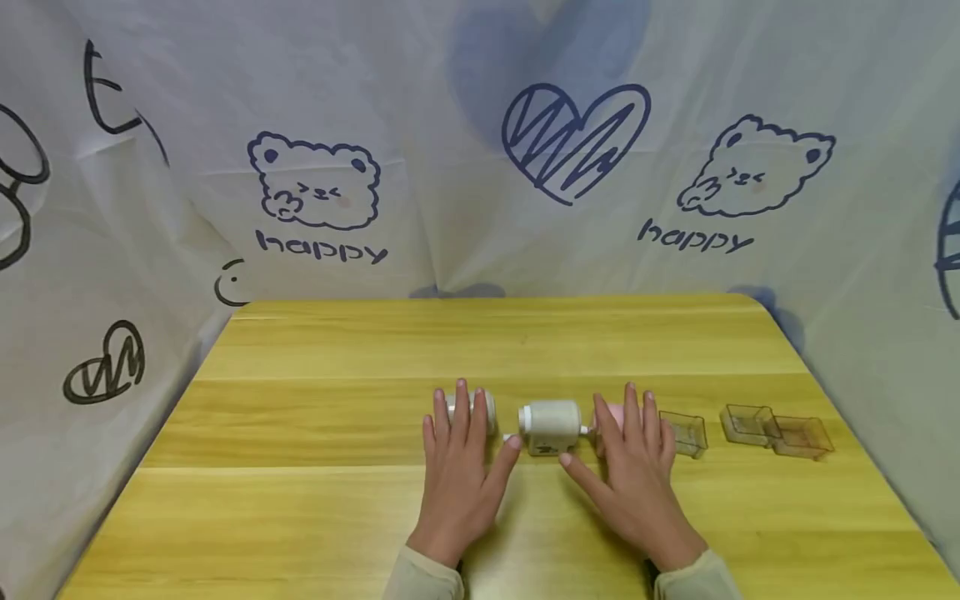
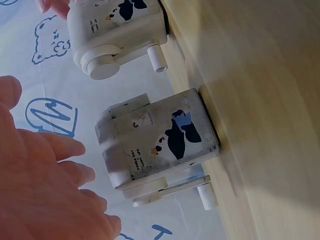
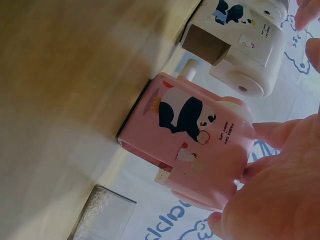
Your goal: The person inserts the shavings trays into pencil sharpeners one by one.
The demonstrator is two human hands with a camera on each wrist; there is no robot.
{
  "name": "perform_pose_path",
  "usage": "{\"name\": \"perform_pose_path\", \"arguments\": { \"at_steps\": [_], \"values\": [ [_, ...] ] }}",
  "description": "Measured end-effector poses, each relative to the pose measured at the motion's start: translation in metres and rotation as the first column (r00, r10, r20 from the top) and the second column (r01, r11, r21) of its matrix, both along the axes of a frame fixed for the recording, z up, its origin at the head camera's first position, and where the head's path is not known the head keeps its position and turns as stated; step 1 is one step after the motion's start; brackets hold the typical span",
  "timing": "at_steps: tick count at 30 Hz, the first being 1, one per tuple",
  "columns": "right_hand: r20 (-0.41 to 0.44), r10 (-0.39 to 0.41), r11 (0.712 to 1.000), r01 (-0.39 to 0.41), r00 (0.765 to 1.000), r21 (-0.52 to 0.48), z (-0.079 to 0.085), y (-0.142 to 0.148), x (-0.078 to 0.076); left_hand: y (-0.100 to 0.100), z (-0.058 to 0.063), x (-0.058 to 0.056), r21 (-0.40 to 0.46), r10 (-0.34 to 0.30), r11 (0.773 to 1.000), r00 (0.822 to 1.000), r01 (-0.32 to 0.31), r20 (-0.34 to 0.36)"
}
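Observation:
Three crank pencil sharpeners with panda pictures stand in a row. My left hand (image 1: 457, 475) has its straight fingers spread over the left white sharpener (image 2: 157, 142); whether they touch it I cannot tell. The middle white sharpener (image 1: 553, 421) stands between both hands, and a dark slot opens in its side in the right wrist view. Over the pink sharpener (image 3: 192, 135) reaches my right hand (image 1: 637, 479), fingers extended, with fingertips at its top. Contact there is unclear. In the head view the hands partly cover the two outer sharpeners.
To the right of the pink sharpener lie three see-through trays: one tray (image 1: 684, 435) near the right hand, a greyish tray (image 1: 750, 426) and a brownish tray (image 1: 804, 439) farther out. Pale shavings (image 3: 97, 205) show in the nearest. A printed cloth (image 1: 450, 192) hangs behind the wooden table (image 1: 300, 517).

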State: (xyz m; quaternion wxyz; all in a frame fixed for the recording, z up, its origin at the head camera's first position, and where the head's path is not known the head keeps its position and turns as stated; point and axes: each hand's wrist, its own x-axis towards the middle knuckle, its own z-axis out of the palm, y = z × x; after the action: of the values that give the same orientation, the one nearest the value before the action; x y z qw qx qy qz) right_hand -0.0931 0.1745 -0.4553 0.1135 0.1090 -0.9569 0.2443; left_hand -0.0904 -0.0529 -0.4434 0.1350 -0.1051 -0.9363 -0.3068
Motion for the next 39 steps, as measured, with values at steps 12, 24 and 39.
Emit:
{"name": "perform_pose_path", "arguments": {
  "at_steps": [12,24,39],
  "values": [
    [-0.045,0.004,1.0,-0.006,0.999,-0.029,0.0,0.001,0.001,0.002,0.008,0.001,0.21,-0.068,0.973,0.992,0.09,-0.111],
    [-0.138,-0.004,0.995,-0.01,0.99,-0.101,0.0,0.002,-0.002,0.005,0.005,-0.002,0.253,-0.258,0.908,0.921,0.334,-0.291],
    [-0.255,-0.158,0.944,0.07,0.954,-0.321,0.003,0.017,-0.009,0.004,0.004,-0.001,0.227,-0.284,0.918,0.94,0.324,-0.191]
  ]
}}
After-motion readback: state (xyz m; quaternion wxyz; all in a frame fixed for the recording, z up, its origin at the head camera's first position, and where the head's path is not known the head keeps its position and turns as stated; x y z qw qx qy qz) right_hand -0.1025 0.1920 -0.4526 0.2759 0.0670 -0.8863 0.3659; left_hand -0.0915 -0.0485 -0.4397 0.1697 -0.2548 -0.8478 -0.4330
